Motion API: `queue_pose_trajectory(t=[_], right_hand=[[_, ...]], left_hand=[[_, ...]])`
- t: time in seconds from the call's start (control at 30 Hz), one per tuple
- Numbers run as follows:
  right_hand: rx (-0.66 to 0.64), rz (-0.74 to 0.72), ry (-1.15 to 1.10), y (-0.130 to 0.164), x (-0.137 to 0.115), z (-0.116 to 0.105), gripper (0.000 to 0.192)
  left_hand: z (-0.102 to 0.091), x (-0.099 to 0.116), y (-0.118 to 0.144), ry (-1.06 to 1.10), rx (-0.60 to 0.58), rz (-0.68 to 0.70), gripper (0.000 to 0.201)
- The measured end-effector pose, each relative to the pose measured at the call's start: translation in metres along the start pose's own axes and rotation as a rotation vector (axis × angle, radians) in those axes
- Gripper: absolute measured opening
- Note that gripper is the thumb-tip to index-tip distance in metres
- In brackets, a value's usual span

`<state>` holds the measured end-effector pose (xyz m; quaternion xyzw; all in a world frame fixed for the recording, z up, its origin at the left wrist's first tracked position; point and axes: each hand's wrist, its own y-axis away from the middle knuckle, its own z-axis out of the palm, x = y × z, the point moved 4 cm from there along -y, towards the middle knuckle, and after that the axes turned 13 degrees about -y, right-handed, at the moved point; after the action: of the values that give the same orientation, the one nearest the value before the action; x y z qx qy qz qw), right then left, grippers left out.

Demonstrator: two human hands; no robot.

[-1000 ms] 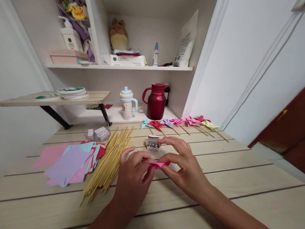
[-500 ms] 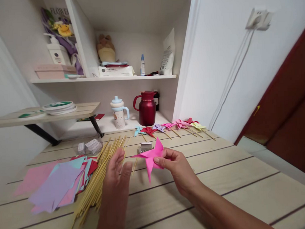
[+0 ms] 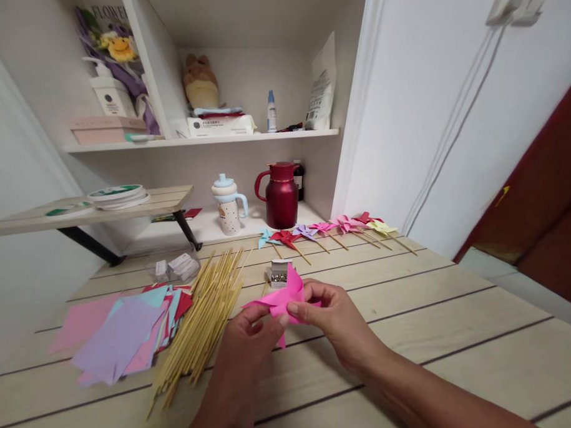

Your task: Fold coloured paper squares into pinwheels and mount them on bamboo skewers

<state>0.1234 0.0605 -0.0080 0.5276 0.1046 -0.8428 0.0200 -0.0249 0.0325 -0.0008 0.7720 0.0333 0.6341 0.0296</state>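
Note:
A bright pink paper pinwheel [image 3: 292, 287] is held in the air above the table, its blades folded toward the middle. My right hand [image 3: 333, 312] pinches it near the centre, thumb in front and fingers behind. From the other side, my left hand [image 3: 255, 340] closes its thumb and fingers on a lower left blade. Just behind the pinwheel stands a small open box of metal pins [image 3: 279, 276], partly covered by a blade. Left of my left hand lies a loose bundle of thin wooden sticks [image 3: 200, 323].
Paper sheets [image 3: 116, 338] in several colours lie at the left, near a clear container of small boxes [image 3: 182, 267]. Several finished pinwheels on sticks [image 3: 307, 232] line the table's back. Behind them stand a red jug [image 3: 282, 198] and a cup [image 3: 229, 213]. A raised wooden stand [image 3: 168, 202] is at left.
My left hand has moved right from its open position by the sticks and now grips the pink pinwheel. My right hand keeps its hold. The view has shifted slightly.

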Motion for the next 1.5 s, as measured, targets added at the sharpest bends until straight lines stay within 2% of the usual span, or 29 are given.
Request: queue_pose_trajectory(t=[0.2, 0.6, 0.77, 0.93, 1.1, 1.3, 1.5], right_hand=[[-0.014, -0.039, 0.057, 0.001, -0.006, 0.002, 0.021], [-0.035, -0.016, 0.055, 0.004, -0.009, 0.006, 0.02], [-0.02, 0.017, 0.045, 0.003, -0.003, 0.005, 0.022], [-0.062, 0.015, 0.073, 0.001, 0.003, 0.001, 0.019], [0.004, -0.022, 0.13, -0.002, 0.0, -0.004, 0.033], [0.09, -0.093, 0.15, -0.009, -0.001, -0.018, 0.034], [0.145, -0.12, 0.173, -0.018, 0.001, -0.03, 0.034]], left_hand=[[0.0, -0.003, -0.002, 0.057, 0.014, 0.024, 0.023], [-0.003, -0.011, -0.003, -0.01, 0.078, -0.063, 0.027], [-0.004, -0.009, -0.002, -0.05, 0.15, -0.054, 0.023], [-0.006, -0.011, -0.005, -0.055, 0.155, -0.082, 0.024], [-0.014, -0.014, -0.009, -0.1, 0.225, -0.094, 0.026], [-0.016, -0.009, -0.006, -0.092, 0.224, -0.053, 0.025], [-0.018, -0.012, -0.008, -0.079, 0.262, -0.084, 0.024]])
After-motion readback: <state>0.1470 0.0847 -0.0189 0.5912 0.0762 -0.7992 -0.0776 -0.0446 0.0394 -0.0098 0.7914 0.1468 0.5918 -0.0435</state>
